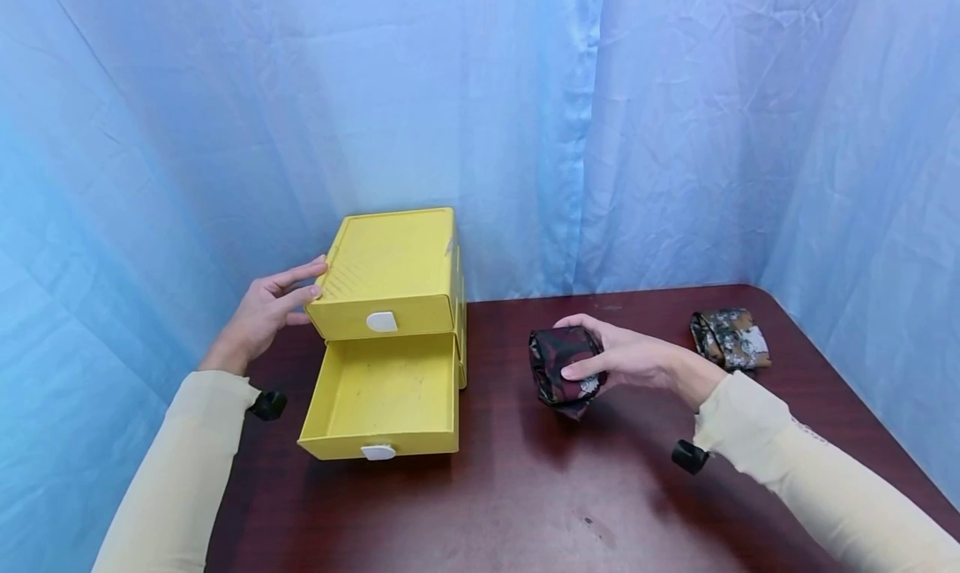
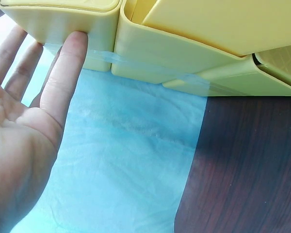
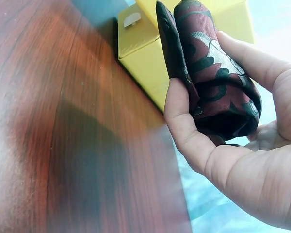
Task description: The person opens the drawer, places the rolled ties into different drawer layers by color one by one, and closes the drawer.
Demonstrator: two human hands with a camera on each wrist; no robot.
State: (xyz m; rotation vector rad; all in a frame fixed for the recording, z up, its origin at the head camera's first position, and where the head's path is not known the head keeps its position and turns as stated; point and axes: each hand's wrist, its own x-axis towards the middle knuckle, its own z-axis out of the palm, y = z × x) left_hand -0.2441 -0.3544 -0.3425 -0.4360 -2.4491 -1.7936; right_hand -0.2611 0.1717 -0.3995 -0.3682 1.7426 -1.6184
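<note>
My right hand (image 1: 626, 358) grips a folded dark red and black patterned cloth bundle (image 1: 564, 364) above the table. In the right wrist view the thumb and fingers curl round the bundle (image 3: 213, 73), which shows a pale print. My left hand (image 1: 262, 310) touches the left side of a yellow drawer unit (image 1: 397, 252) with fairly straight fingers. The unit's upper drawer is closed. Its lower drawer (image 1: 390, 385) is pulled out, with a bare inside and a white tab handle (image 1: 378, 452). In the left wrist view a fingertip (image 2: 76, 43) presses the yellow side wall.
A folded camouflage cloth bundle (image 1: 731, 338) lies at the right of the dark red-brown table (image 1: 510, 506), beyond the right forearm. Light blue curtains (image 1: 525, 123) hang behind and at both sides. Each wrist bears a small black camera (image 1: 688, 456).
</note>
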